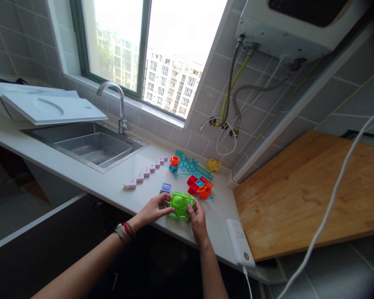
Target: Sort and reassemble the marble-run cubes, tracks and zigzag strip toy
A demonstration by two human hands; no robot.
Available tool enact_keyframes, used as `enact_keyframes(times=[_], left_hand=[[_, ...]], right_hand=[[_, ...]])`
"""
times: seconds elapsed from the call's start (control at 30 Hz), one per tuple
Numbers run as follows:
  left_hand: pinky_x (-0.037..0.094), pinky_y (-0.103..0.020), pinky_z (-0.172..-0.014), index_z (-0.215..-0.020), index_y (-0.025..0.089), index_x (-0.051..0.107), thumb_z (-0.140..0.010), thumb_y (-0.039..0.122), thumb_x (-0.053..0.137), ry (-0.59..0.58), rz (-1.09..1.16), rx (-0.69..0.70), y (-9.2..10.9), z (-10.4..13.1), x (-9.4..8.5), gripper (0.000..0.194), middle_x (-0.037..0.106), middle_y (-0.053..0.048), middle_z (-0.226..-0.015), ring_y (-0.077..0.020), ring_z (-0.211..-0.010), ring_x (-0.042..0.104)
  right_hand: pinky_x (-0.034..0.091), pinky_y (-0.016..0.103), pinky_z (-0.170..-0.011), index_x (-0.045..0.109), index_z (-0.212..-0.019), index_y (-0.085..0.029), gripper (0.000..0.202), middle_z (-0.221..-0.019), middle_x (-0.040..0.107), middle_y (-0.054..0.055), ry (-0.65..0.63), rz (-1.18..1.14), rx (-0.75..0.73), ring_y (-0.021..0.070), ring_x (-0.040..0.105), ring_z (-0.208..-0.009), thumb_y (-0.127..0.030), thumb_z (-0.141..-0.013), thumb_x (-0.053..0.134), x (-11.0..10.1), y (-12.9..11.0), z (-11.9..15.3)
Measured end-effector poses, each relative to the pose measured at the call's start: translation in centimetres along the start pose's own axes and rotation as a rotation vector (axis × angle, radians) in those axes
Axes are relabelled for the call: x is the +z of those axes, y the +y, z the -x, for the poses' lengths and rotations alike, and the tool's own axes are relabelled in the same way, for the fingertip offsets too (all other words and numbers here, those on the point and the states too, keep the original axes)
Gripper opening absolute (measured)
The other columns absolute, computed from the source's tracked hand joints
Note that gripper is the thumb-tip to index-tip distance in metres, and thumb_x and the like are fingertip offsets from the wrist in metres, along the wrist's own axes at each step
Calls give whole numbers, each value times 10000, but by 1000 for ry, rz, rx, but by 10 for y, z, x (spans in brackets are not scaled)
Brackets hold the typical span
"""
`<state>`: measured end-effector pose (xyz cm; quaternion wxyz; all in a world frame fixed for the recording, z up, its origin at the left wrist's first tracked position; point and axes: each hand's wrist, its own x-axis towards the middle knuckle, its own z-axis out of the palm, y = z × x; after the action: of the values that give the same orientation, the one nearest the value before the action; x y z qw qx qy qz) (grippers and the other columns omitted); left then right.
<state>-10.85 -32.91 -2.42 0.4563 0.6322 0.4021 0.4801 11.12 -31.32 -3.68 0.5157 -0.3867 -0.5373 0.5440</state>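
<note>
The scene is lit by daylight from the window (145, 52), where the sky is burnt out to flat white and the buildings (171, 83) are washed pale. The worktop (146, 192) is softly brightened, and glints are caught on the tap (121, 106). Below its front edge, everything is sunk in near-black shadow. The green block (181, 206) is left clearly lit, though fine detail is softened. The water heater (286, 35) is stretched by wide-angle distortion; the far right corners are darkened and blurred.

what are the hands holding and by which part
A green openwork block, held by opposite sides: left hand on its left, right hand on its right.
</note>
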Motion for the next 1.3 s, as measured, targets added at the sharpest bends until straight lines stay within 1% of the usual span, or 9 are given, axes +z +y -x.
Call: enact_keyframes(times=[0.43,0.53,0.67,0.8,0.87,0.93,1.0,1.07,1.3], left_hand=[[553,-376,-860,-1056,173,608,-811,389,773,-15,2,-18,5,1,-1,366,703,-72,-1004,-216,-912,679],[556,-381,-860,-1065,178,600,-816,379,768,-23,1,-22,4,2,0,362,701,-78,-1030,-224,-935,680],[558,-379,-834,-1079,190,602,-812,387,770,14,-60,-29,-1,5,0,372,693,-76,-1028,-226,-911,679],[557,-386,-852,-1096,201,606,-822,394,759,16,-60,-28,-3,7,-2,368,696,-66,-986,-234,-915,679],[561,-382,-864,-1103,209,611,-824,389,757,9,-42,-32,-2,7,-3,363,695,-67,-1024,-236,-944,678],[565,-377,-884,-1098,211,616,-822,377,762,13,-6,-33,-1,8,-3,354,691,-70,-1072,-235,-973,678],[567,-379,-908,-1104,204,610,-831,366,754,17,53,-40,0,9,-4,349,695,-72,-1073,-234,-988,687],[561,-385,-940,-1116,194,597,-841,355,747,21,119,-46,0,10,-5,352,704,-77,-1070,-240,-1012,695],[551,-379,-969,-1118,185,576,-862,324,732,12,242,-40,-2,11,-9,330,715,-89,-1094,-248,-1055,695]], right_hand=[[536,380,-894,550,-1363,-215,560,-1116,704,90,-20,-4,-26,237,676,-965,-483,-886,668,2,-2,1],[540,325,-770,489,-1425,-225,605,-1112,671,75,15,21,-44,190,649,-834,-474,-898,648,2,-1,3],[494,288,-639,509,-1417,-248,607,-1173,622,69,163,177,-145,137,551,-686,-450,-869,677,0,-7,4],[473,324,-675,652,-1264,-257,437,-1125,670,70,187,457,-333,189,555,-759,-380,-848,709,-1,-32,-3],[482,359,-756,680,-1228,-264,379,-1091,693,71,113,577,-383,228,589,-849,-357,-861,698,0,-52,-11],[485,392,-861,675,-1258,-265,413,-1106,702,76,-62,688,-364,259,614,-958,-361,-857,711,2,-75,-20],[473,411,-941,654,-1308,-254,510,-1150,705,87,-275,813,-275,278,623,-1030,-389,-826,749,5,-95,-29],[458,407,-987,641,-1336,-228,595,-1192,701,103,-408,946,-169,289,620,-1081,-409,-789,787,9,-110,-35],[464,334,-969,707,-1216,-234,484,-1114,721,72,-492,1139,-89,261,647,-1061,-383,-767,810,28,-129,-47]])
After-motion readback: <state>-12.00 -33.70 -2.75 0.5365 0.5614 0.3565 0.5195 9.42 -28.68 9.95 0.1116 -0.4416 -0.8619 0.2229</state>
